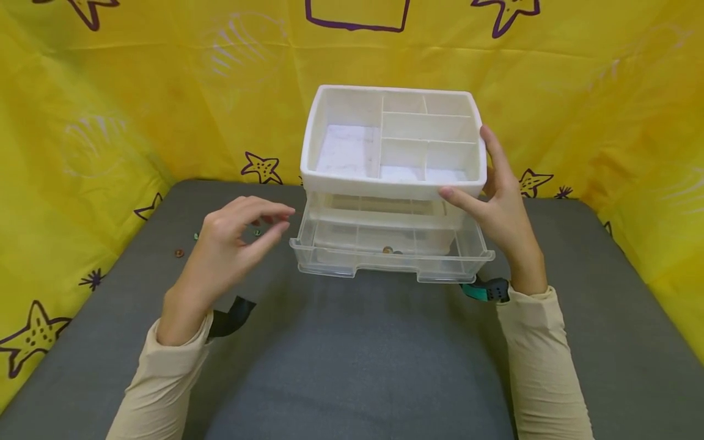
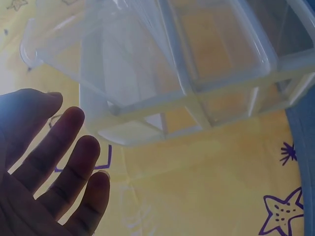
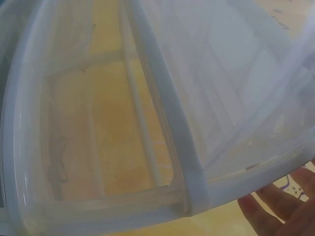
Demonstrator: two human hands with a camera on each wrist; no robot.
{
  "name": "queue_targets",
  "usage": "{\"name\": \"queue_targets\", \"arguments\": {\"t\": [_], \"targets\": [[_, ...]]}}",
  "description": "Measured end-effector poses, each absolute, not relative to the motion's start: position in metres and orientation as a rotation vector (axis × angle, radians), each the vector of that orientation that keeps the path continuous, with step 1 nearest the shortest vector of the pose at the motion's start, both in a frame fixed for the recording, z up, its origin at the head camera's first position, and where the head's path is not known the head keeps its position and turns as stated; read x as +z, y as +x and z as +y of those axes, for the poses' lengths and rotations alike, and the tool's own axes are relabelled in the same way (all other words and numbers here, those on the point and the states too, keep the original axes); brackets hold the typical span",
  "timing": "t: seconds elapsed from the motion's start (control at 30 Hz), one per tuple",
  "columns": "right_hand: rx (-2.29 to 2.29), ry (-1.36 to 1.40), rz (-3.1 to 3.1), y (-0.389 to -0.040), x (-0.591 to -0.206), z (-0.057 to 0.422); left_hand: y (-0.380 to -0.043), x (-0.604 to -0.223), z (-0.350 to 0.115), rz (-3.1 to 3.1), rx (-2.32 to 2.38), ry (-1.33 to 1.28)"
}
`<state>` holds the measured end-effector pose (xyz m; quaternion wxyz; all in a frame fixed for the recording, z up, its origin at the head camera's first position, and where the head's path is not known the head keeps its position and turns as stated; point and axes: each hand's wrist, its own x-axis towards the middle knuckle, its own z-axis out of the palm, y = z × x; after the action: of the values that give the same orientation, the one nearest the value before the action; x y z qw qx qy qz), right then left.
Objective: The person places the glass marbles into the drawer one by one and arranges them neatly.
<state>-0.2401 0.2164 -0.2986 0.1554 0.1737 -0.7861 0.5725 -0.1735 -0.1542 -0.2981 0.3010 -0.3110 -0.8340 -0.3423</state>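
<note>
A white plastic drawer organizer (image 1: 393, 190) stands toward the back of the table, its divided top tray facing up. Its clear lower drawer (image 1: 330, 260) is pulled out, with small round coin-like pieces (image 1: 388, 250) inside. My right hand (image 1: 508, 211) grips the organizer's right front corner, thumb on the front rim and fingers along the side. In the right wrist view, fingertips (image 3: 253, 209) touch the edge. My left hand (image 1: 222, 250) hovers left of the drawer, apart from it, thumb and fingers loosely bent with nothing visible between them.
On the grey tabletop (image 1: 357, 366) left of the organizer lie a small copper-coloured round piece (image 1: 179, 253) and small greenish pieces (image 1: 257, 232), partly near the left hand. A yellow cloth with drawn starfish (image 1: 261, 167) hangs behind and at both sides.
</note>
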Motion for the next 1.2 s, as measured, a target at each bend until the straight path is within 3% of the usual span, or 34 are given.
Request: {"name": "queue_targets", "arguments": {"t": [1.2], "targets": [[1.597,0.514,-2.301,-0.24,-0.298,0.219,-0.212,-0.337,-0.229,-2.602,-0.971,-0.347]]}}
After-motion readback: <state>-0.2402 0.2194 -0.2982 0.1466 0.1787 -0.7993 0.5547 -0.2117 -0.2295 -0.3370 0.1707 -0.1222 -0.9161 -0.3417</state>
